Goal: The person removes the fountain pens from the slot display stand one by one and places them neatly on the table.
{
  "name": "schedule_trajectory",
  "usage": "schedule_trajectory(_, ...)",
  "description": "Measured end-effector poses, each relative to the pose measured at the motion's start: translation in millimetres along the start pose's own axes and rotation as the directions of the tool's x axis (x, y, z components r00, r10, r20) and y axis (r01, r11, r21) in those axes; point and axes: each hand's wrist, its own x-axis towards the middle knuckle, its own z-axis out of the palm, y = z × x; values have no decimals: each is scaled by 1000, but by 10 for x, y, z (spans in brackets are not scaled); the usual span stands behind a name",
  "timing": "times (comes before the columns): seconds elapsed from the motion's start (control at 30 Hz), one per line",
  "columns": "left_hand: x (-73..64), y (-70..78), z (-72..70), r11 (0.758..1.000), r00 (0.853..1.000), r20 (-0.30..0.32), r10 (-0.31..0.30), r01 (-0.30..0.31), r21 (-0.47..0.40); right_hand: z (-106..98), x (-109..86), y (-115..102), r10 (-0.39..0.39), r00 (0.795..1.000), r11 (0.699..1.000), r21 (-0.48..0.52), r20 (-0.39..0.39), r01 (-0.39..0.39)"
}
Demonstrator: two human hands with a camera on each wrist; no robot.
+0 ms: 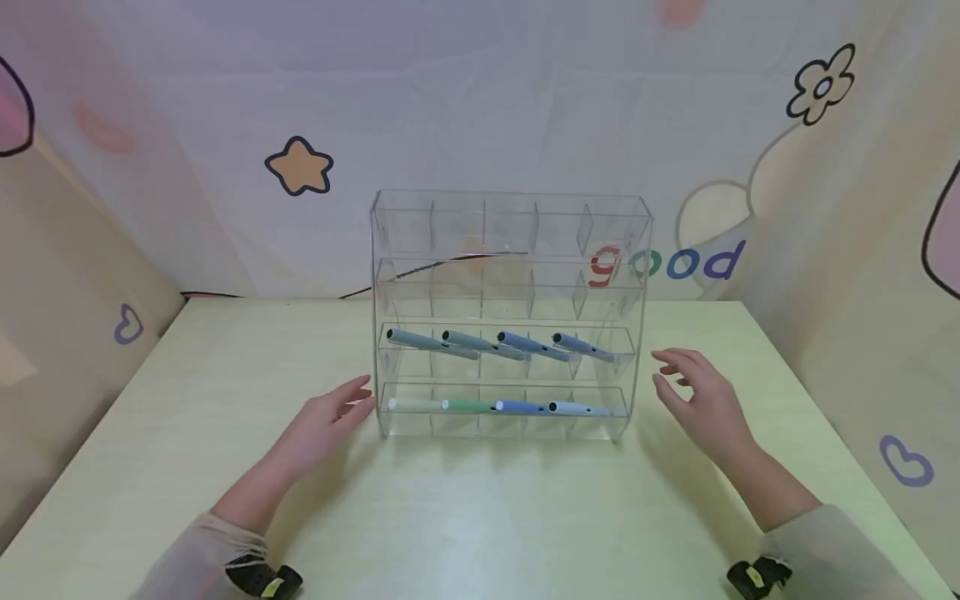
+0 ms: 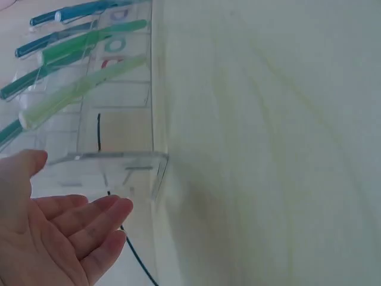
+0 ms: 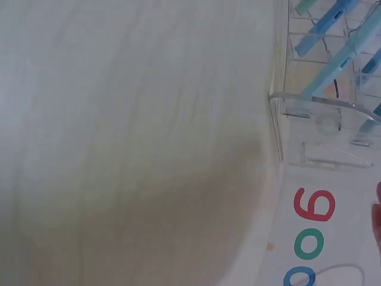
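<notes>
A clear acrylic display rack (image 1: 510, 200) with several divided tiers stands upright at the table's middle. On its second tier from the bottom lie slanted pens, from a teal pen (image 1: 420, 342) to a blue pen (image 1: 585, 345). The bottom tier holds a pale green pen (image 1: 415, 406), a green pen (image 1: 468, 407), a blue pen (image 1: 521, 407) and a light blue pen (image 1: 573, 408). My left hand (image 1: 322, 425) is beside the rack's left side, fingers loosely extended; contact is unclear. Off the right side, my right hand (image 1: 705, 408) hovers with relaxed fingers, holding nothing.
The pale wooden table (image 1: 480, 517) extends in front of the rack and to both sides. Behind it hangs a printed cloth (image 1: 480, 125) with a star (image 1: 300, 167), a flower and coloured letters. More cloth closes off the left and right sides.
</notes>
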Motion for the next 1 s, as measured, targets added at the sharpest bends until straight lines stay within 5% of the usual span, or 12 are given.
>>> schedule_trajectory(0.13, 30, 44, 61, 998, 1000, -12, -17, 17, 62, 110, 12, -72, -101, 988, 990, 83, -118, 112)
schedule_trajectory(0.33, 71, 88, 113, 992, 998, -35, -45, 48, 119, 245, 41, -218, -279, 950, 947, 126, -141, 297)
schedule_trajectory(0.5, 86, 162, 158, 985, 999, -19, -44, 47, 166, 298, 20, -308, -364, 930, 923, 117, -54, 368)
schedule_trajectory(0.77, 116, 189, 186, 986, 1000, -23, -12, 16, 165, 380, 26, -461, -290, 942, 956, 92, 169, 278)
schedule_trajectory(1.0, 85, 176, 182, 985, 1000, -3, -24, 24, 174, 468, 10, -470, -356, 916, 934, 75, 187, 348)
